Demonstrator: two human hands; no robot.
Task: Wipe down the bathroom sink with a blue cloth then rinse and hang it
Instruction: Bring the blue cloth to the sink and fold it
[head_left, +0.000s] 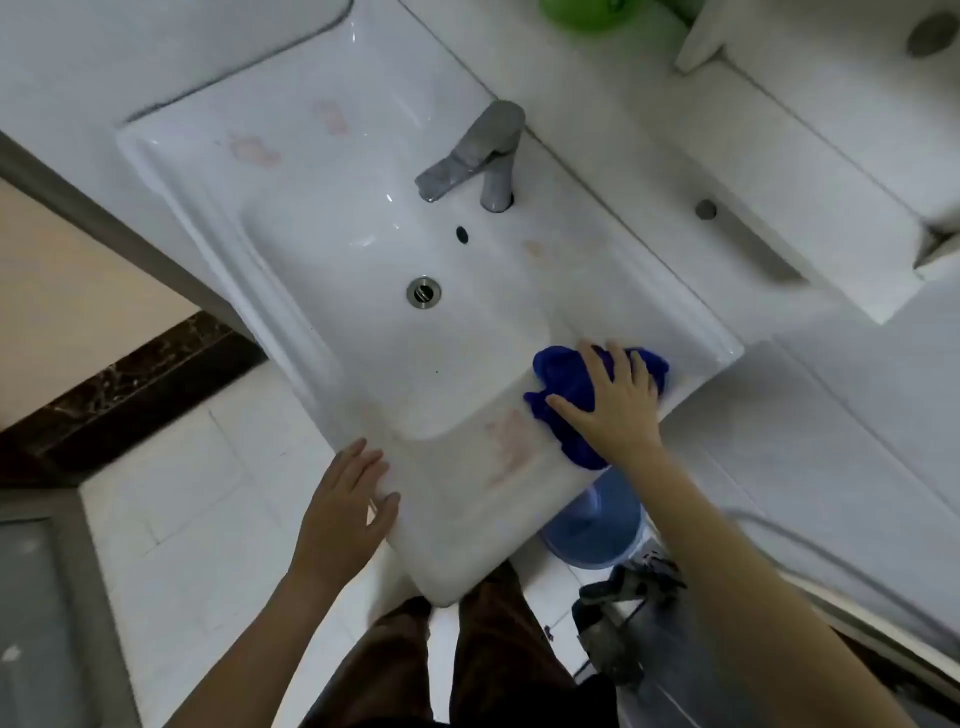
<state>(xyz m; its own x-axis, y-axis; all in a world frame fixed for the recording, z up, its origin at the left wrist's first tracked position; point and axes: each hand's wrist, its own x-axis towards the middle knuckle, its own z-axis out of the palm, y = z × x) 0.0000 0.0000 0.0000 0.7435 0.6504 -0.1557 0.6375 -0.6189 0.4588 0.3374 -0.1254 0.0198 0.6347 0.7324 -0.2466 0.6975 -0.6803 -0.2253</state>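
A white ceramic sink (291, 291) fills the middle of the head view, with a grey metal tap (480, 156) at its back and a round drain (423, 292) in the basin. Reddish smears mark the front rim and the far left ledge. A crumpled blue cloth (563, 379) lies on the sink's right front rim. My right hand (610, 402) presses flat on the cloth, fingers spread. At the near front edge of the sink, beside the smears, my left hand (348, 506) rests with fingers apart and holds nothing.
A blue bucket (592, 525) stands on the tiled floor under the sink's front right corner. A white wall cabinet (810, 171) hangs at the upper right, with something green (597, 13) at the top. A dark marble threshold (130, 379) runs at the left.
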